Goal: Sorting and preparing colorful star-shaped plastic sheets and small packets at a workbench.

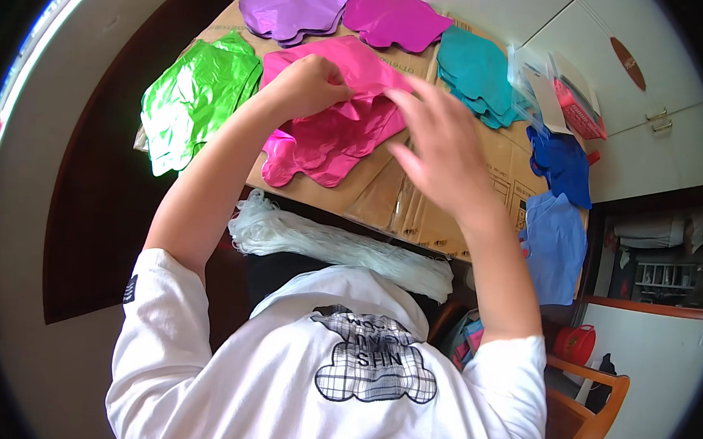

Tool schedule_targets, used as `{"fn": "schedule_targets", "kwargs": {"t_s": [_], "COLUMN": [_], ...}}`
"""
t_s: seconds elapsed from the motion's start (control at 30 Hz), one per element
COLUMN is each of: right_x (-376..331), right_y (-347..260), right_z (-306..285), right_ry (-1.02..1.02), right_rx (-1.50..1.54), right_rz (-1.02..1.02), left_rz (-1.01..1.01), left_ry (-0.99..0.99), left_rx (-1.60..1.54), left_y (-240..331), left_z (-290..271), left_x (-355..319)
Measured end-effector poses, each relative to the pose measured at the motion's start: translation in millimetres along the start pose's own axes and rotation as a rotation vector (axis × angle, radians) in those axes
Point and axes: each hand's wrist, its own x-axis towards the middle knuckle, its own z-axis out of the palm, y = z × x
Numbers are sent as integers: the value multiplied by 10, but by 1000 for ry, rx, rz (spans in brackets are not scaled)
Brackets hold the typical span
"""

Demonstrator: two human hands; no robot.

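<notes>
Left hand: we see the left hand (310, 84) closed – it pinches the upper edge of the pink foil balloons (333, 130).
Right hand: the right hand (440, 148) is open, fingers spread, resting on the same stack.
Pink stack: under both hands, on cardboard (416, 211).
Left of hands: green foil balloons (194, 101).
Beyond hands: purple foil balloons (296, 11) – and teal foil balloons (477, 74).
Below hands: white string bundle (326, 246).

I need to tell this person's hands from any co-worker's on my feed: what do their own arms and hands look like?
Both forearms are bare, with short white sleeves ending above the elbows. The left sleeve carries a small dark tag at its hem; the right sleeve is plain. The left hand and right hand wear no gloves, rings or watch that I can see.
</notes>
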Motion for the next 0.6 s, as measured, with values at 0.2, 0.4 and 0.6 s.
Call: {"fn": "schedule_targets", "kwargs": {"t_s": [0.2,0.4,0.6], "right_x": [418,727,749], "right_y": [558,797,1956], "right_z": [1151,1083,705], "right_ry": [-174,-517,335], "right_rx": [133,564,809], "right_rz": [103,435,954], "left_rz": [388,735,437], "left_ry": [688,395,347], "left_rx": [46,328,338], "left_y": [-95,-269,-327], "left_z": [35,346,444], "left_x": [-261,-703,-559]}}
